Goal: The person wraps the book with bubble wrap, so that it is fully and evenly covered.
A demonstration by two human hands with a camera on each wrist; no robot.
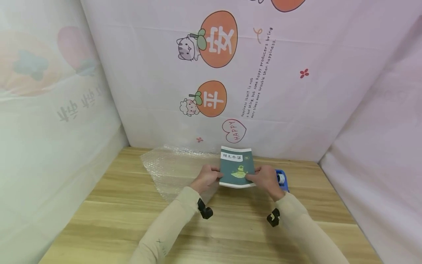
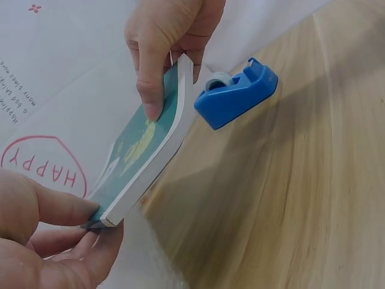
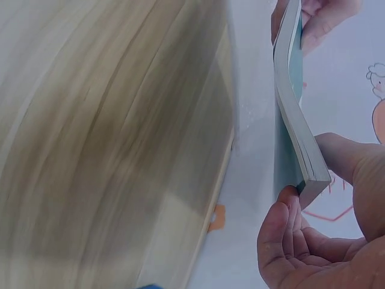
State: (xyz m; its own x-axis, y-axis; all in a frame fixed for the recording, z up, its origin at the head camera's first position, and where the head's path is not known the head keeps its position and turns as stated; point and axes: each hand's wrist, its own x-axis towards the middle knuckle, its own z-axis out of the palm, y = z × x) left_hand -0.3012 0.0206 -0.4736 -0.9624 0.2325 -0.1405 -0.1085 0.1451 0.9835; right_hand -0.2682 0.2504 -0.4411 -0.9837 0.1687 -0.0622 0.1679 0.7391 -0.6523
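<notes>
The left hand and right hand pinch the book, bubble wrap left of it, tape dispenser right.

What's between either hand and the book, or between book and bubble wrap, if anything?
The left hand and right hand both grip the book; nothing intervenes there. Toward the bubble wrap, the head view shows only the left hand in between. The blue tape dispenser is on the opposite side.
</notes>
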